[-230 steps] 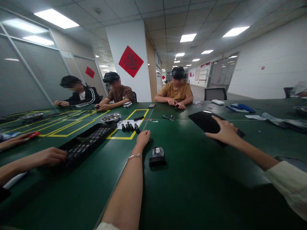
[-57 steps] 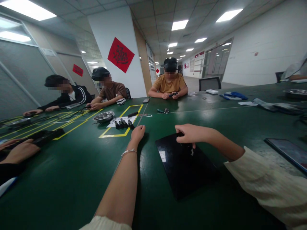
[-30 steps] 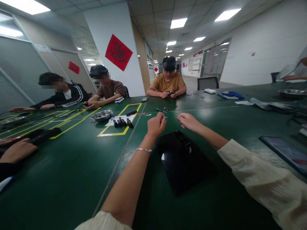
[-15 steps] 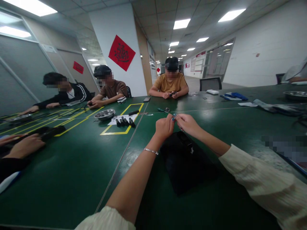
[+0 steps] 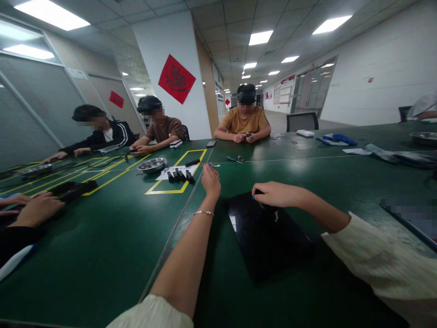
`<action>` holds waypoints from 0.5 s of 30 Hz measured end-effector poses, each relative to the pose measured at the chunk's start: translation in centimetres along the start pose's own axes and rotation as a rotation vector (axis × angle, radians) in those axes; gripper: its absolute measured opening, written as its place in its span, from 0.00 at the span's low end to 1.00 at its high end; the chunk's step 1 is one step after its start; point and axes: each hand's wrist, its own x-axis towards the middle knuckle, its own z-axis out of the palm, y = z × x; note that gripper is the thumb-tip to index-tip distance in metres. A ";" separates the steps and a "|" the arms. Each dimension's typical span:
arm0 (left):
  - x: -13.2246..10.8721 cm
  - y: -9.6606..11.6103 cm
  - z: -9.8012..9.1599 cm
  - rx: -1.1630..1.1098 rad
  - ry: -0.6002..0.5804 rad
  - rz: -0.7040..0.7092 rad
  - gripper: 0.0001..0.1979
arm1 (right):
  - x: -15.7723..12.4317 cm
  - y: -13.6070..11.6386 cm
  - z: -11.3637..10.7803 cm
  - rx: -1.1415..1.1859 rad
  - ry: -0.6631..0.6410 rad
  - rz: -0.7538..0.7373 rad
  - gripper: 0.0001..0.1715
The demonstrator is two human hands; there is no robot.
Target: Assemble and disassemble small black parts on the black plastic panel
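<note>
My left hand point(image 5: 211, 181) is stretched forward over the table seam, its fingers drawn together at the edge of some small pieces point(image 5: 215, 165). Whatever those fingertips pinch, if anything, is too small to make out. My right hand point(image 5: 278, 194) is curled from above around a small black part point(image 5: 260, 192), which its fingers mostly cover. Under that hand lies a flat, glossy black sheet point(image 5: 269, 246). Just beyond the hands rest a green-handled screwdriver point(image 5: 232, 159) and a small round dark item point(image 5: 240, 158).
Several black cylindrical parts point(image 5: 180, 176) stand on white paper inside a yellow-taped rectangle point(image 5: 164, 192). Left of them is a metal bowl point(image 5: 152, 166). A co-worker's hands point(image 5: 37, 209) are at the left edge. Blue cloth point(image 5: 336, 139) and grey bags point(image 5: 389, 154) lie to the right.
My hands, together over the black sheet before, are now apart. The left has moved left toward the small pieces; the right has come down onto the black part.
</note>
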 end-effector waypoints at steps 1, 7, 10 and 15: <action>0.1 -0.4 -0.2 0.000 0.024 -0.030 0.18 | 0.1 0.6 -0.1 0.062 0.010 -0.012 0.15; 0.6 -1.6 -0.6 0.124 0.108 -0.108 0.19 | -0.6 4.8 -1.2 0.535 0.059 0.108 0.14; 0.4 -1.2 -0.5 0.204 0.099 -0.073 0.19 | -0.3 7.2 -0.1 0.844 0.178 0.150 0.15; -1.3 0.3 0.3 0.369 -0.116 0.125 0.20 | 2.4 11.4 4.5 1.370 0.353 0.138 0.12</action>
